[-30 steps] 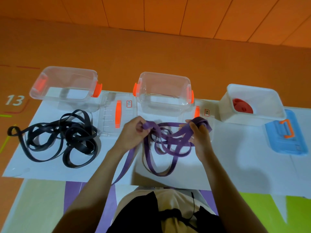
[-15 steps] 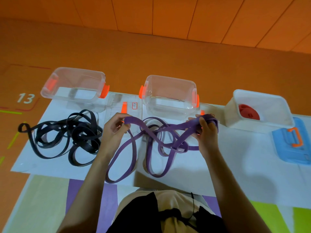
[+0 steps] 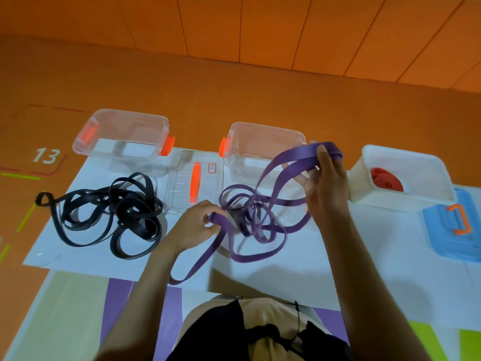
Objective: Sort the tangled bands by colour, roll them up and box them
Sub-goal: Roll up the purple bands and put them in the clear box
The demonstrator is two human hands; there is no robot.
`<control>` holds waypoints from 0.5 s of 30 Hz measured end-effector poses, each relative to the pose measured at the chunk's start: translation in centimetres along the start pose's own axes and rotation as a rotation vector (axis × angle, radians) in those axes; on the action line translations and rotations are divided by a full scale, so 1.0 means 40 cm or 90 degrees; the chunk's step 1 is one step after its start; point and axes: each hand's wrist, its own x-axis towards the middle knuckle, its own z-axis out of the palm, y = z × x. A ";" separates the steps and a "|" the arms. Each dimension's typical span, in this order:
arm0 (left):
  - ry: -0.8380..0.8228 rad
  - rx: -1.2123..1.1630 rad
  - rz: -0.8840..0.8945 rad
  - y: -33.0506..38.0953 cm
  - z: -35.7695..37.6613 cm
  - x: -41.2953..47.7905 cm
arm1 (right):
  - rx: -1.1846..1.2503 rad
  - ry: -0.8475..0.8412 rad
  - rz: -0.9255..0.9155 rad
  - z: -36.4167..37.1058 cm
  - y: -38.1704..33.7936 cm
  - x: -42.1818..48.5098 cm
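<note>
the right hand (image 3: 325, 183) is raised above the white sheet (image 3: 364, 256), fingers and thumb clamped on several gathered turns of the purple band (image 3: 260, 230); held high, it appears to draw slack out of the tangle so the loops can be wound. the left hand (image 3: 194, 225) sits low near the sheet, fingers pinched together on a single strand of the same band, probably to feed it and keep tension. the rest of the purple band lies in loose loops between the hands, one loop trailing toward the near edge of the sheet. the black band (image 3: 109, 212) lies in its own heap to the left, well apart, so colour sorting looks done. two clear boxes (image 3: 125, 134) stand open and empty behind the bands, lids off, ready for rolls. the white box (image 3: 406, 175) on the right already holds a red roll (image 3: 385, 178), with a blue lid (image 3: 455, 230) just beside it.
</note>
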 end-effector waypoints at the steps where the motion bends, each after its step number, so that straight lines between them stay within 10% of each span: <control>1: -0.011 0.031 0.008 -0.006 0.016 0.005 | 0.011 -0.012 0.000 0.010 -0.012 -0.005; 15: -0.003 -0.070 -0.144 -0.017 0.171 0.126 | -0.078 -0.133 -0.089 0.052 -0.118 -0.078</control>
